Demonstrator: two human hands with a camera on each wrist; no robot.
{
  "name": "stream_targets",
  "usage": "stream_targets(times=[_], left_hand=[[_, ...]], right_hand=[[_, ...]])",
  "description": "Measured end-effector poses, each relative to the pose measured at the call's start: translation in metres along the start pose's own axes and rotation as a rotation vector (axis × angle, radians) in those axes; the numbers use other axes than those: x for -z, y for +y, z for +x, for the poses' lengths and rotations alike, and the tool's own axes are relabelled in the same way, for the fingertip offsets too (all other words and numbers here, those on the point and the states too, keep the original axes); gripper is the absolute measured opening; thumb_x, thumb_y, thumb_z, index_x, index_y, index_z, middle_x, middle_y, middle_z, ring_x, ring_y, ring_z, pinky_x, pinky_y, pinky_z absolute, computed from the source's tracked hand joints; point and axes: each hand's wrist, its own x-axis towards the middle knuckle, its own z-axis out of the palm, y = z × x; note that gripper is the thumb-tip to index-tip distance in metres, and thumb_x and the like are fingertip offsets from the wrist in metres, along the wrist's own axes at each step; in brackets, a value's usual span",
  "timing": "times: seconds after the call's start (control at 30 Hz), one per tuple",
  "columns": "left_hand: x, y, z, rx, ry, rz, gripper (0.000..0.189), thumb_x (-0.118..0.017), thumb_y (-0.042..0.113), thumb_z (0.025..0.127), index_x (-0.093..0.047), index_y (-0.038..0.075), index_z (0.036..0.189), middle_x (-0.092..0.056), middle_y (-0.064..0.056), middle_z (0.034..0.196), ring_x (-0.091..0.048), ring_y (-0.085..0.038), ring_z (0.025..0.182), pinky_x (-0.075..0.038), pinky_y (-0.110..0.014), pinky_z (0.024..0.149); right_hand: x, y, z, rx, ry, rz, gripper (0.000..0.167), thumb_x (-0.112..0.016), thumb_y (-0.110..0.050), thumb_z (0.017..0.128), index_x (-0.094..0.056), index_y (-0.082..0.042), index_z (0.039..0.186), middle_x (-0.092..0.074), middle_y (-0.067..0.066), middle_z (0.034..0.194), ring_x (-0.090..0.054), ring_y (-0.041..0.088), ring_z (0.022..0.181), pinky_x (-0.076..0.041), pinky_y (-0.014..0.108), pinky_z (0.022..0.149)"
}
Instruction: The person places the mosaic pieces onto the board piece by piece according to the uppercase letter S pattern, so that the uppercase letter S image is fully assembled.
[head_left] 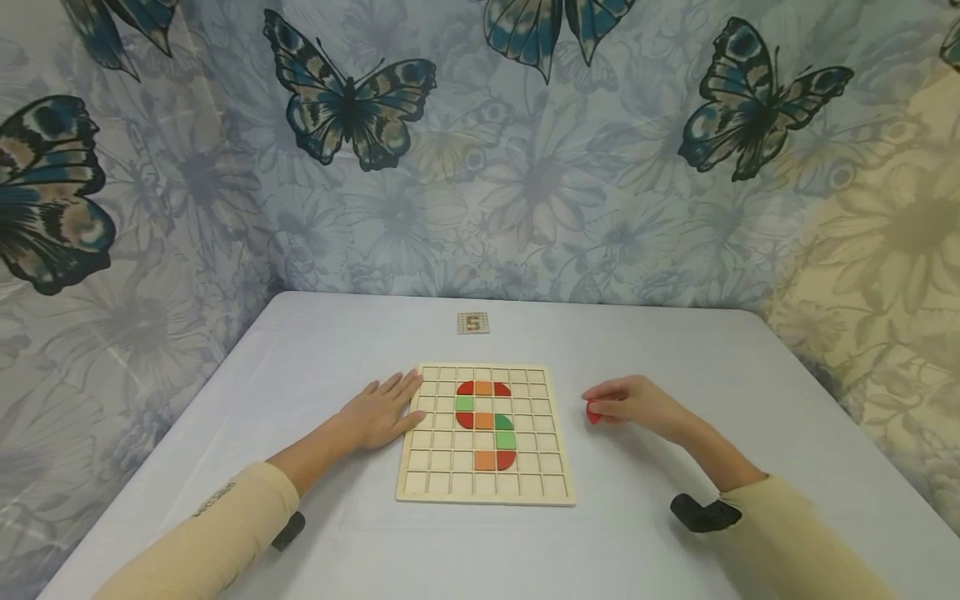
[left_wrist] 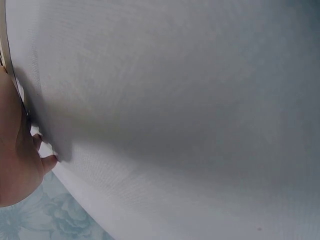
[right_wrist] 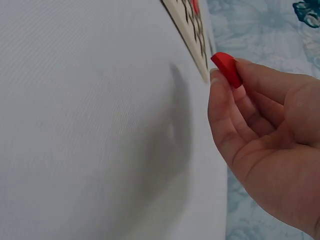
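Note:
A wooden grid board (head_left: 438,483) lies on the white table, with red, orange and green tiles set in its cells in a curving S-like pattern. My left hand (head_left: 378,414) rests at the board's left edge, fingers stretched out and thumb over the rim. To the right of the board, my right hand (head_left: 637,408) pinches a red quarter-circle tile (right_wrist: 227,69) between thumb and fingertips, above the cloth. In the left wrist view, part of the left hand (left_wrist: 20,155) shows at the left edge.
Beyond the board lies a small pattern card (head_left: 473,323) bearing an S on a grid. The white table (head_left: 337,533) meets a butterfly-print cloth backdrop (head_left: 525,192) at the back and sides.

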Motion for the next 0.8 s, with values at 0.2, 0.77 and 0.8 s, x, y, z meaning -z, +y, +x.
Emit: stream_targets(times=[0.2,0.77,0.8], left_hand=[[-0.001,-0.001,0.001,0.002,-0.006,0.006,0.070,-0.029,0.049,0.102,-0.016,0.002,0.152,-0.013,-0.013,0.157,-0.016,-0.034,0.142,-0.017,-0.055,0.110],[-0.002,-0.002,0.002,-0.006,-0.008,0.027,0.070,-0.027,0.050,0.102,-0.015,0.001,0.152,-0.013,-0.013,0.157,-0.015,-0.033,0.142,-0.017,-0.055,0.110],[-0.002,-0.002,0.002,-0.008,-0.009,0.028,0.070,-0.027,0.049,0.103,-0.015,0.001,0.152,-0.013,-0.014,0.157,-0.015,-0.033,0.142,-0.017,-0.055,0.110]], right_hand=[[-0.014,-0.013,0.012,0.024,-0.038,0.001,0.034,-0.069,-0.021,0.089,-0.067,0.001,0.116,-0.070,0.007,0.097,-0.064,0.020,0.086,-0.053,0.033,0.078],[-0.053,-0.042,0.040,0.051,-0.149,0.009,0.027,-0.069,-0.017,0.090,-0.070,-0.002,0.112,-0.069,0.005,0.098,-0.064,0.016,0.085,-0.054,0.032,0.079],[-0.055,-0.043,0.041,0.049,-0.155,0.013,0.027,-0.068,-0.017,0.090,-0.070,-0.002,0.112,-0.069,0.005,0.098,-0.064,0.016,0.085,-0.054,0.032,0.079]])
